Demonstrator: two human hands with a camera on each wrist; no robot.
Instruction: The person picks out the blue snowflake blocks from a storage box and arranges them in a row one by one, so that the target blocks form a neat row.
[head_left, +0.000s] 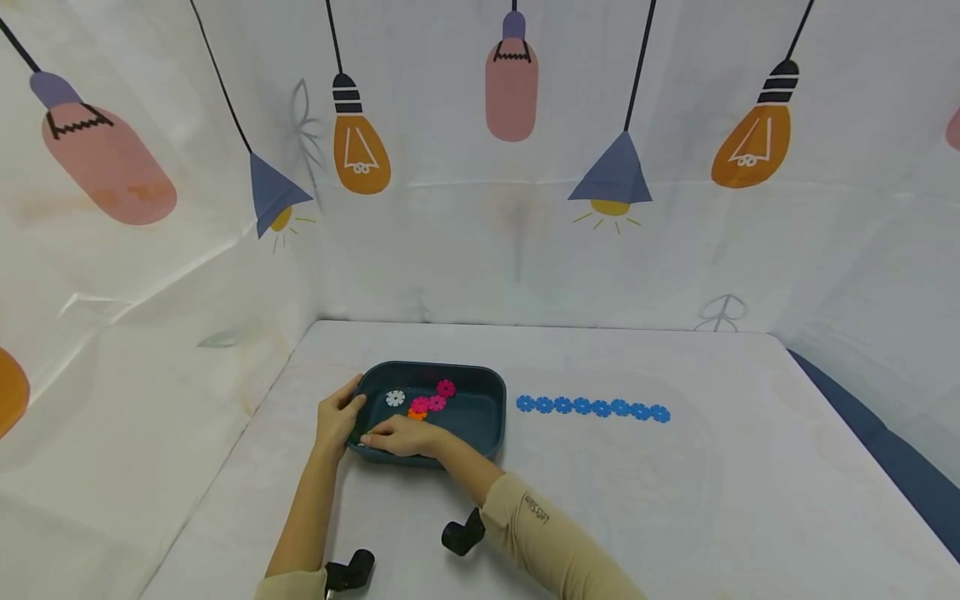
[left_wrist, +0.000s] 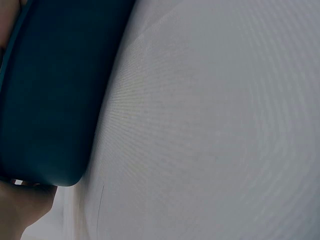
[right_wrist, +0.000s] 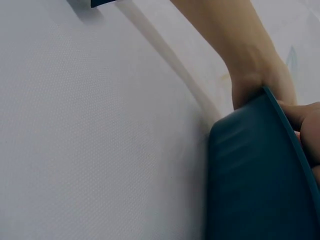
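A dark teal tray (head_left: pixel 468 421) stands on the white table. My left hand (head_left: pixel 337 419) grips its left end, thumb at the rim; in the left wrist view that hand (left_wrist: pixel 25 207) lies against the tray's end wall. My right hand (head_left: pixel 405 436) reaches over the near rim into the tray's near left corner. Small pale bits show at its fingertips, and I cannot tell whether it pinches one. Beyond this hand lie a white flower-shaped piece (head_left: pixel 395 398), several pink flower-shaped pieces (head_left: pixel 437 402) and an orange flower-shaped piece (head_left: pixel 417 414), partly hidden.
Right of the tray, several blue flower-shaped pieces (head_left: pixel 582 406) lie joined in a row on the table (head_left: pixel 712 500). A white cloth wall with printed lamps rises behind the table's far edge. Black camera mounts (head_left: pixel 462 533) sit at both wrists.
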